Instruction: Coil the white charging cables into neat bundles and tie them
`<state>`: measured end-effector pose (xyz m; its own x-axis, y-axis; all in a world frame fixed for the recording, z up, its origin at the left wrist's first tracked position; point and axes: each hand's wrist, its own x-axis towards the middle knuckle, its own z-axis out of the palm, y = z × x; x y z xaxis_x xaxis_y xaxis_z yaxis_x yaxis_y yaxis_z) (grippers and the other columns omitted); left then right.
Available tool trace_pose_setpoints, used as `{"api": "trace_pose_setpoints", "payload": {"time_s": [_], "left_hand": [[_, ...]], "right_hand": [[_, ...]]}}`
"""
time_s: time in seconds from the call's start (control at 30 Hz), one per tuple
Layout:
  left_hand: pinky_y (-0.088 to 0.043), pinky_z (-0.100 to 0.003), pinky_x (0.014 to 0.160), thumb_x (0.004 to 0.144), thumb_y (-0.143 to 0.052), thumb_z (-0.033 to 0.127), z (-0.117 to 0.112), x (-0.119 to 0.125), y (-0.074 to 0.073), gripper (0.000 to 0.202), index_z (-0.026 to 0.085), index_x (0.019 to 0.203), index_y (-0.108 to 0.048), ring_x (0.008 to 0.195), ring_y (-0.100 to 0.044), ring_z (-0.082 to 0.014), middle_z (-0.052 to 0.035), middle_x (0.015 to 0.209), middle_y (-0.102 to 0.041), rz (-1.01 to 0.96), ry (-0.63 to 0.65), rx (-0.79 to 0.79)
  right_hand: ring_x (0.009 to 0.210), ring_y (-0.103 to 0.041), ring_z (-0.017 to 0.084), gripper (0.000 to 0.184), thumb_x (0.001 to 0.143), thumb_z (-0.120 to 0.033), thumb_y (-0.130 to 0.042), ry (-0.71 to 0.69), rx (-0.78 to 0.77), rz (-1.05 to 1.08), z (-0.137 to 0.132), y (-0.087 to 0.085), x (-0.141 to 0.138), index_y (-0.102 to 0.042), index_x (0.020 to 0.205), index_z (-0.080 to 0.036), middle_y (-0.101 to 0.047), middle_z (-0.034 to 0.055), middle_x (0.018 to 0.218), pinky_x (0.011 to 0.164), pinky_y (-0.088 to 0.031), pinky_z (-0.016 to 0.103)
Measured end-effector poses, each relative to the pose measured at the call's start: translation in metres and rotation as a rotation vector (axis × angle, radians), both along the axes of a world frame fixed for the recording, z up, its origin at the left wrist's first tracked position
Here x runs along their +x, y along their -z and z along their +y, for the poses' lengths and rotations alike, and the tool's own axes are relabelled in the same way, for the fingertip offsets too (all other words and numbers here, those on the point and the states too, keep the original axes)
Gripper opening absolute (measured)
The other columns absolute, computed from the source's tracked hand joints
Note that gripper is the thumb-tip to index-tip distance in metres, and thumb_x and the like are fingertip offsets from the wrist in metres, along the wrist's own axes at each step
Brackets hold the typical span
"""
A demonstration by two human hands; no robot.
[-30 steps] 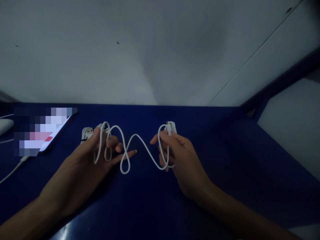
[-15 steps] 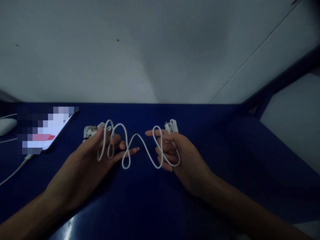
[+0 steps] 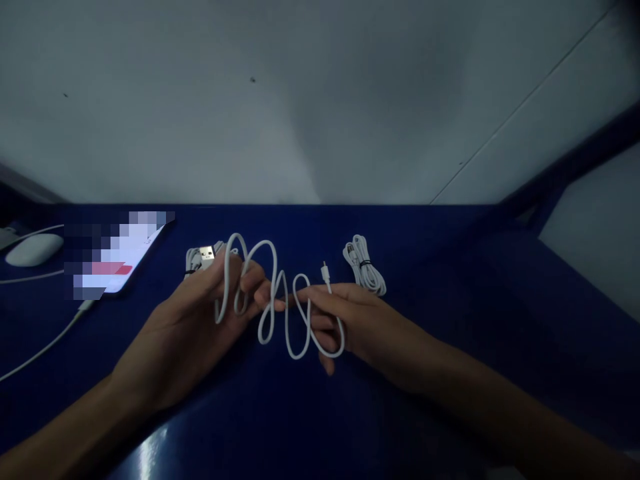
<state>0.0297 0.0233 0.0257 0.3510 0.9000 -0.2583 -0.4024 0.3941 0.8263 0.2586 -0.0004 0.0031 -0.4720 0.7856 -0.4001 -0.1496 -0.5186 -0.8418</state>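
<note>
A loose white cable (image 3: 274, 313) hangs in loops between both my hands over a dark blue table (image 3: 280, 413). My left hand (image 3: 200, 313) grips the loops at the cable's left part, fingers curled round them. My right hand (image 3: 345, 323) pinches the cable near its small plug, which sticks up above the fingers, and its fingertips touch those of the left hand. A bundled white cable (image 3: 364, 268) tied with a dark band lies on the table just behind my right hand. Another white cable bundle with a USB plug (image 3: 203, 257) lies behind my left hand.
A phone (image 3: 120, 257) with a lit screen lies at the left, a white cord (image 3: 45, 343) running from it toward the table's near left. A pale rounded object (image 3: 34, 249) sits at the far left edge. A light wall rises behind the table.
My hands have come together, the right one moving left until the fingertips meet. The cable loops have bunched closer, and the tied bundle behind my right hand now lies uncovered.
</note>
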Motion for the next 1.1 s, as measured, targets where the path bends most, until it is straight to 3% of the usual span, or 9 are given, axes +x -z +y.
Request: {"api": "trace_pose_setpoints", "payload": {"time_s": [0.13,0.23,0.37,0.47,0.6,0.7,0.93,1.1], "left_hand": [[-0.062,-0.039,0.106,0.11,-0.063,0.043,0.001,-0.001,0.005,0.038,0.024,0.079,-0.07,0.096,-0.068,-0.0212,-0.0045,0.091,-0.066,-0.049,0.085,-0.025],[-0.058,-0.045,0.115,0.112,-0.058,0.045,0.003,0.002,0.009,0.043,0.023,0.078,-0.072,0.116,-0.071,-0.0281,-0.0083,0.097,-0.073,-0.009,0.095,-0.024],[-0.058,-0.049,0.117,0.114,-0.056,0.04,0.003,0.003,0.016,0.036,0.02,0.092,-0.076,0.136,-0.067,-0.035,-0.013,0.128,-0.078,0.041,0.094,-0.025],[-0.061,-0.053,0.114,0.114,-0.056,0.037,0.004,0.003,0.02,0.028,0.02,0.107,-0.076,0.142,-0.065,-0.0383,-0.0153,0.137,-0.077,0.068,0.069,-0.042],[-0.063,-0.058,0.111,0.113,-0.059,0.038,0.005,0.004,0.021,0.032,0.023,0.137,-0.073,0.142,-0.066,-0.0417,-0.0178,0.141,-0.076,0.104,0.017,-0.064],[-0.064,-0.059,0.11,0.111,-0.061,0.037,0.005,0.006,0.02,0.04,0.023,0.148,-0.07,0.142,-0.066,-0.0435,-0.0186,0.149,-0.073,0.119,0.016,-0.095],[-0.068,-0.056,0.104,0.107,-0.062,0.026,0.005,0.0,0.016,0.036,0.013,0.135,-0.079,0.132,-0.073,-0.0452,-0.0246,0.142,-0.075,0.013,0.086,-0.121],[-0.07,-0.058,0.094,0.106,-0.061,0.026,0.008,-0.002,0.016,0.037,0.013,0.137,-0.077,0.125,-0.076,-0.0473,-0.0267,0.131,-0.079,-0.047,0.117,-0.175]], "right_hand": [[0.072,-0.062,0.014,0.038,0.113,-0.056,-0.057,0.036,0.008,-0.019,-0.004,0.0,-0.003,-0.078,0.112,-0.023,-0.066,0.0017,0.091,0.073,-0.056,0.033],[0.085,-0.066,0.016,0.037,0.113,-0.054,-0.057,0.141,0.028,-0.02,-0.003,-0.004,-0.003,-0.079,0.117,-0.024,-0.073,0.0062,0.112,0.076,-0.056,0.032],[0.092,-0.068,0.019,0.034,0.114,-0.047,-0.058,0.256,0.098,0.019,0.003,-0.004,-0.002,-0.079,0.113,-0.021,-0.074,0.0082,0.11,0.07,-0.056,0.03],[0.092,-0.07,0.02,0.036,0.115,-0.048,-0.055,0.305,0.151,-0.03,0.006,-0.001,-0.001,-0.079,0.117,-0.02,-0.076,0.0094,0.111,0.073,-0.057,0.033],[0.101,-0.073,0.023,0.037,0.114,-0.049,-0.055,0.395,0.166,-0.112,0.005,0.004,0.001,-0.079,0.122,-0.021,-0.077,0.0099,0.117,0.09,-0.057,0.04],[0.106,-0.073,0.026,0.035,0.113,-0.047,-0.058,0.427,0.143,-0.106,0.005,0.003,0.002,-0.08,0.121,-0.022,-0.078,0.0105,0.117,0.098,-0.056,0.044],[0.094,-0.073,0.022,0.035,0.116,-0.039,-0.052,0.424,0.027,-0.008,0.008,-0.007,-0.002,-0.079,0.109,-0.019,-0.075,0.009,0.103,0.095,-0.059,0.042],[0.09,-0.075,0.022,0.033,0.115,-0.039,-0.054,0.433,-0.023,-0.005,0.007,-0.01,-0.002,-0.077,0.111,-0.017,-0.075,0.012,0.11,0.091,-0.063,0.042]]}}
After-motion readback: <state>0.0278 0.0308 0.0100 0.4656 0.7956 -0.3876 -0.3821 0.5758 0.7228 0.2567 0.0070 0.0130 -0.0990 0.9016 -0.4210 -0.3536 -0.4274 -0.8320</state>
